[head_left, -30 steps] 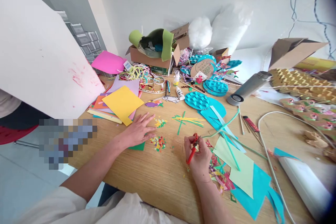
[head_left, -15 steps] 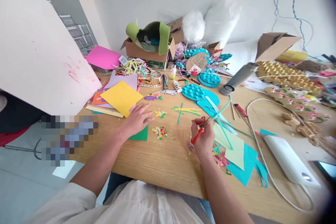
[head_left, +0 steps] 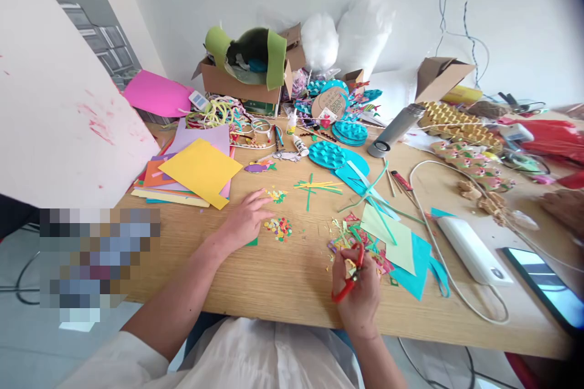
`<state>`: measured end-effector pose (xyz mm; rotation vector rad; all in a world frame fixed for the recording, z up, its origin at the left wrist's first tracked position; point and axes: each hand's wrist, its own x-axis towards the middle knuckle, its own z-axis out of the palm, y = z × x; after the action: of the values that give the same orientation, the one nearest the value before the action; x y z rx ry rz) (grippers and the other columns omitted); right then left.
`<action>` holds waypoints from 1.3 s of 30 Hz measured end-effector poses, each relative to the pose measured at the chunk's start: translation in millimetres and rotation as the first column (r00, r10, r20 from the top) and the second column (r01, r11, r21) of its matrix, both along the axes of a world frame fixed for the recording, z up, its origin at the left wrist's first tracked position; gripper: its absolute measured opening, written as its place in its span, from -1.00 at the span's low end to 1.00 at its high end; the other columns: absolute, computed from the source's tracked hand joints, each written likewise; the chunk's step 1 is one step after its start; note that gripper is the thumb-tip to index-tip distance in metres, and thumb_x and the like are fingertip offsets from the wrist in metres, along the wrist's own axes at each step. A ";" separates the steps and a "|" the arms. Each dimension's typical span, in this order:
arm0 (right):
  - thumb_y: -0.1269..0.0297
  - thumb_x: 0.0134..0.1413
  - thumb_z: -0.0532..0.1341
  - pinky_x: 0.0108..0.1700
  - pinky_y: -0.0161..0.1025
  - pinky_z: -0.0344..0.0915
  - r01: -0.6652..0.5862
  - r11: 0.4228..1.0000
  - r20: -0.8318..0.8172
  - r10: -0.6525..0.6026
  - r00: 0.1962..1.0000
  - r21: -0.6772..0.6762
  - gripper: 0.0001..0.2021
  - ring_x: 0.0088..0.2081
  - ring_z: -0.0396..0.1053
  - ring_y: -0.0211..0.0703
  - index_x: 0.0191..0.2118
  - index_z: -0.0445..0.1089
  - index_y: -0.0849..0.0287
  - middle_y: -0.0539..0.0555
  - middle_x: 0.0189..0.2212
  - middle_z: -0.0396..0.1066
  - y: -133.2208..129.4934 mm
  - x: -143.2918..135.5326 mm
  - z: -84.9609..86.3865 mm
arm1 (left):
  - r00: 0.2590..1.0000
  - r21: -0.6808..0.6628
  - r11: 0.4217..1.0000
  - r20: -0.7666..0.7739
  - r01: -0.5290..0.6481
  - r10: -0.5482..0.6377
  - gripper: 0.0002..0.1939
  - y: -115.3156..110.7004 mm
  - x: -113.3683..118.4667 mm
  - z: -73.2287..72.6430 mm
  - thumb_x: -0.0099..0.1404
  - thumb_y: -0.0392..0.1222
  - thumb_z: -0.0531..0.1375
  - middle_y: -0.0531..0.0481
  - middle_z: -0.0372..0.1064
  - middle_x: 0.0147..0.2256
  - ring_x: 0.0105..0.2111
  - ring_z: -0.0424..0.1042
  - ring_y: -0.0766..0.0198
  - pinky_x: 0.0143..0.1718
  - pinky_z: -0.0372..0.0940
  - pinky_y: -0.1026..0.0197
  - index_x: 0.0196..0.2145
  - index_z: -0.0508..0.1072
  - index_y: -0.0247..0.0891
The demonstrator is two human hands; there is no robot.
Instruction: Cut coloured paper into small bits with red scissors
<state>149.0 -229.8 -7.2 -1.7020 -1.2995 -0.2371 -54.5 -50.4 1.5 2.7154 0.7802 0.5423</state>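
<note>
My left hand (head_left: 244, 219) lies low over the table, fingers stretched and apart. It covers most of a small green paper (head_left: 252, 242), of which only a corner shows. Just beyond its fingertips is a heap of yellow and green paper bits (head_left: 276, 196); a second heap of multicoloured bits (head_left: 279, 228) lies beside it. My right hand (head_left: 358, 292) is closed around red-handled scissors (head_left: 350, 289), near the table's front edge. The blades are hard to make out. Colourful paper scraps (head_left: 351, 231) lie just beyond that hand. Thin yellow and green strips (head_left: 318, 186) cross each other mid-table.
Coloured sheets (head_left: 201, 164) are stacked at left. Blue craft pieces (head_left: 327, 154), glue bottles (head_left: 300, 146) and a metal flask (head_left: 396, 130) stand or lie farther back. Pale green paper (head_left: 387, 236), a white power bank (head_left: 474, 250), its cable and a phone (head_left: 545, 285) are at right.
The view has turned to the right. My right hand has drawn back toward me with the scissors, uncovering scraps. My left hand has shifted over the green paper and now hides more of it.
</note>
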 end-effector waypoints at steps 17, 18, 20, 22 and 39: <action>0.46 0.07 0.16 -0.29 -0.20 0.23 -0.053 0.999 -0.010 0.053 0.999 0.009 -0.88 -0.36 0.30 -0.16 -0.26 0.25 0.15 0.04 -0.40 0.29 -5.1 -2.3 -8.2 | 0.998 0.063 0.997 -0.050 0.043 -0.040 -0.47 -2.1 7.6 -1.6 0.14 -0.55 0.02 -0.06 0.18 0.17 0.26 -0.05 0.07 0.20 0.04 -0.14 -0.07 0.50 -0.11; 0.46 0.07 0.16 -0.29 -0.20 0.23 -0.056 0.998 -0.009 0.056 0.998 0.012 -0.88 -0.36 0.30 -0.16 -0.26 0.25 0.15 0.04 -0.40 0.29 -5.4 -2.2 -8.4 | 0.997 0.063 0.997 -0.057 0.054 -0.050 -0.48 -2.3 8.8 -1.8 0.13 -0.56 0.02 -0.07 0.18 0.17 0.26 -0.06 0.07 0.21 0.03 -0.14 -0.08 0.50 -0.12; 0.46 0.07 0.16 -0.28 -0.20 0.23 -0.063 0.998 -0.013 0.063 0.998 0.012 -0.88 -0.35 0.31 -0.15 -0.26 0.25 0.16 0.04 -0.39 0.30 -5.4 -1.9 -8.8 | 0.995 0.071 0.995 -0.073 0.068 -0.063 -0.49 -2.6 11.0 -2.6 0.13 -0.55 0.03 -0.07 0.18 0.17 0.26 -0.06 0.07 0.22 0.01 -0.13 -0.10 0.52 -0.12; 0.46 0.07 0.17 -0.27 -0.20 0.23 -0.060 0.998 -0.017 0.060 0.998 0.004 -0.89 -0.35 0.31 -0.16 -0.27 0.25 0.16 0.04 -0.40 0.30 -4.9 -1.9 -9.5 | 0.994 0.079 0.995 -0.092 0.066 -0.059 -0.50 -2.5 12.5 -3.7 0.13 -0.55 0.04 -0.06 0.18 0.17 0.26 -0.05 0.07 0.22 0.00 -0.13 -0.11 0.52 -0.11; 0.47 0.08 0.15 -0.24 -0.21 0.21 -0.093 0.995 -0.068 0.090 0.994 -0.040 -0.90 -0.34 0.31 -0.18 -0.30 0.25 0.14 0.02 -0.39 0.32 -4.0 -2.7 -10.0 | 0.995 0.057 0.994 -0.045 0.088 -0.086 -0.62 -12.4 26.2 6.1 0.23 -0.40 0.03 -0.08 0.02 0.25 0.27 -0.10 0.04 0.24 -0.05 -0.15 -0.06 0.47 -0.19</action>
<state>146.4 -233.8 -17.2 -1.6669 -1.3381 -0.0986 -28.3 -62.9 7.5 2.8085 0.6620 0.4978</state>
